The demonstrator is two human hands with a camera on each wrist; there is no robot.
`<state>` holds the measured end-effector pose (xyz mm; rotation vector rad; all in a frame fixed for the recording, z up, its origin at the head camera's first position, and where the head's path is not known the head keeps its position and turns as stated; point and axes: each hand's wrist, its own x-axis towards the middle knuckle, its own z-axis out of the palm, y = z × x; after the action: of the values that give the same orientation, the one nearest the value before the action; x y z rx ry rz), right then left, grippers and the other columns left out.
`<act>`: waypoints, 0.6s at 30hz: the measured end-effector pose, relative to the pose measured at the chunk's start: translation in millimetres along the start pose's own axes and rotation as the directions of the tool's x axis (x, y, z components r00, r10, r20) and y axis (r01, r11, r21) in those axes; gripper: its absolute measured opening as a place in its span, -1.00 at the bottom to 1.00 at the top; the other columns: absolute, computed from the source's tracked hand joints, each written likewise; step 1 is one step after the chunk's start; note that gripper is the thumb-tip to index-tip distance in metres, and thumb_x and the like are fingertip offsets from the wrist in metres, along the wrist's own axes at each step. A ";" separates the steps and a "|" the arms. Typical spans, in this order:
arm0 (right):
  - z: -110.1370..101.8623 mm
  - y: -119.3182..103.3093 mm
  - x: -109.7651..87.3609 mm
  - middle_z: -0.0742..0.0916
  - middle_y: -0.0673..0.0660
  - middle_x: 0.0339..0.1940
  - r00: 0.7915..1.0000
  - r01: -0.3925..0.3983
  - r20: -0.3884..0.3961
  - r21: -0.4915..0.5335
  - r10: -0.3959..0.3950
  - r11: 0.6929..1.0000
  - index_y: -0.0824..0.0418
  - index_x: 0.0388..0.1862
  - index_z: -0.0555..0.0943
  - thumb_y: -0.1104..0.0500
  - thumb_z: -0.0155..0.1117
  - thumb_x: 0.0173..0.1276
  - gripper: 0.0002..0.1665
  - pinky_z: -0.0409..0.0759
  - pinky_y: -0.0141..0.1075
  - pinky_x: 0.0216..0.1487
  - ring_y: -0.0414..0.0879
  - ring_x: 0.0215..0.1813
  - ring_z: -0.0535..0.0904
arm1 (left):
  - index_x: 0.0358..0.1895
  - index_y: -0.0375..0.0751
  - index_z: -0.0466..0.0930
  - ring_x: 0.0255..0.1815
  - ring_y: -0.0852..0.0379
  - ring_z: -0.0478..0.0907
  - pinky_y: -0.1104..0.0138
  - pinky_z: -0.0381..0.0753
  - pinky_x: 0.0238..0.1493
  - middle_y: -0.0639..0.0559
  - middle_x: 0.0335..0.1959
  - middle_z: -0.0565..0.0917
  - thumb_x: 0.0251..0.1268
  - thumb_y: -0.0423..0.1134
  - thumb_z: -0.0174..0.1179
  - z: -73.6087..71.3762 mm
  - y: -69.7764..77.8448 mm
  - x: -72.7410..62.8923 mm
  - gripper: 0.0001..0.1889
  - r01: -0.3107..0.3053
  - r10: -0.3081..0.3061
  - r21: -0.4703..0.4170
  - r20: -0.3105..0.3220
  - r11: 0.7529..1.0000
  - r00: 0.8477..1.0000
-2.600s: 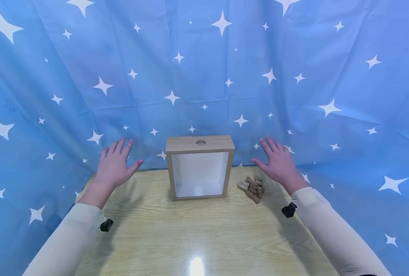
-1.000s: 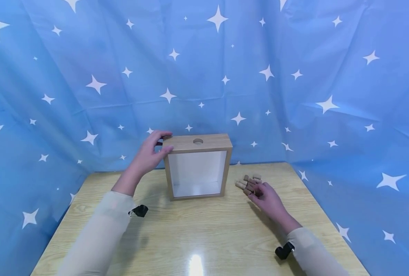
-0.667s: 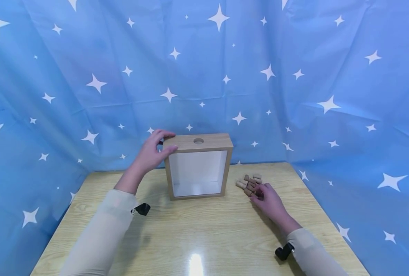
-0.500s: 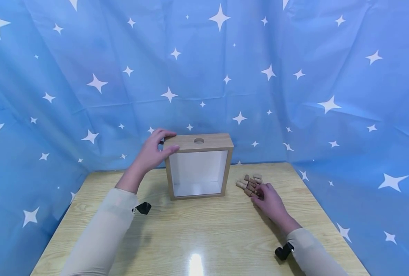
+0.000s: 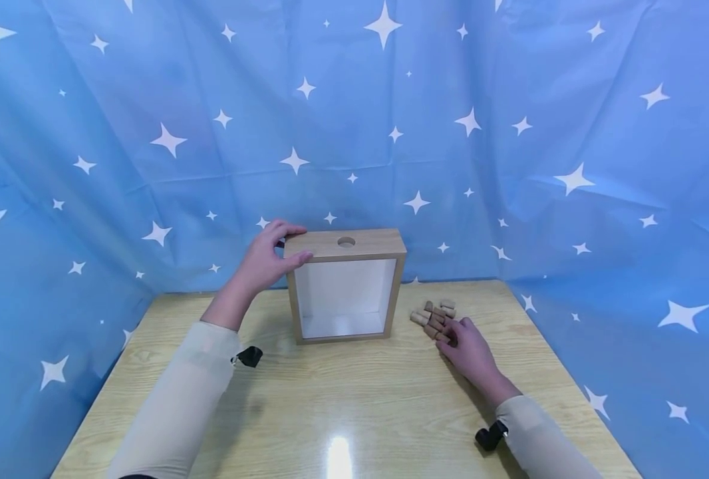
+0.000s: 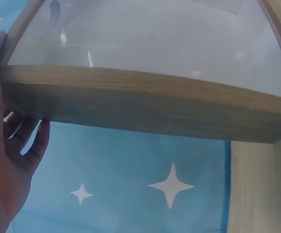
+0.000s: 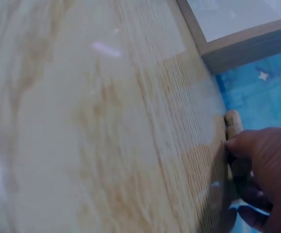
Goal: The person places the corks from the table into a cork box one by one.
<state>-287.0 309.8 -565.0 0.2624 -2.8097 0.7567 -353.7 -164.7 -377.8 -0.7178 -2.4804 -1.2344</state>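
Observation:
An upright wooden shadow box [image 5: 345,298] with a clear front, a white inside and a round hole [image 5: 346,242] in its top stands at the back of the table. My left hand [image 5: 266,258] grips its upper left corner, thumb at the front edge and fingers at the back. That left hand [image 6: 9,160] shows at the left of its wrist view, fingertips against the box's side [image 6: 145,109]. To the right of the box lies a small pile of corks [image 5: 433,317]. My right hand [image 5: 468,349] pinches a cork at the pile's near side; its fingers partly hide it. The right wrist view shows the thumb [image 7: 244,142] against a cork.
The light wood table [image 5: 330,406] ends at a blue curtain [image 5: 354,133] with white stars, behind and at both sides. A black wrist camera [image 5: 249,356] sits on the left sleeve, another [image 5: 491,436] on the right.
Both hands were spread in the air on either side of the box. The left came right onto the box's corner; the right came down to the corks. Over the last second they barely moved.

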 end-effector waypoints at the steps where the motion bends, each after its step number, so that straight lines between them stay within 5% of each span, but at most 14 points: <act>1: 0.5 0.3 0.1 0.57 0.17 -0.15 1.000 -0.001 0.003 0.001 0.001 1.000 0.29 0.05 0.72 0.20 0.56 0.47 -0.72 0.46 -0.09 -0.20 -0.04 -0.27 0.44 | 0.45 -0.10 0.66 0.25 -0.09 0.52 -0.08 0.54 0.33 0.01 0.27 0.60 0.48 0.07 0.50 -0.5 0.5 0.5 -0.41 0.000 0.000 0.015 0.006 1.000 1.000; 9: 1.5 1.4 0.3 0.57 0.17 -0.13 1.000 -0.013 0.007 0.006 0.013 1.000 0.31 0.15 0.71 0.20 0.54 0.49 -0.65 0.46 -0.09 -0.19 -0.04 -0.26 0.44 | 0.39 -0.12 0.66 0.12 -0.05 0.54 -0.03 0.57 0.19 0.02 0.19 0.62 0.46 0.22 0.44 -0.8 11.3 2.7 -0.36 0.003 -0.003 0.150 0.000 0.989 1.000; 18: -2.2 -2.8 -2.4 0.53 0.17 -0.15 0.999 -0.010 -0.040 0.042 0.012 0.999 0.27 0.00 0.70 0.24 0.49 0.48 -0.79 0.46 -0.08 -0.21 -0.02 -0.27 0.43 | 0.33 -0.10 0.68 0.14 -0.08 0.56 -0.08 0.57 0.21 0.00 0.18 0.61 0.46 0.25 0.43 4.0 12.9 2.1 -0.39 0.028 -0.022 0.143 -0.042 0.989 0.999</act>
<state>-283.8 308.8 -562.5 0.2364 -2.7626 0.8144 -348.5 -154.2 -370.7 -0.6208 -2.5206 -1.0548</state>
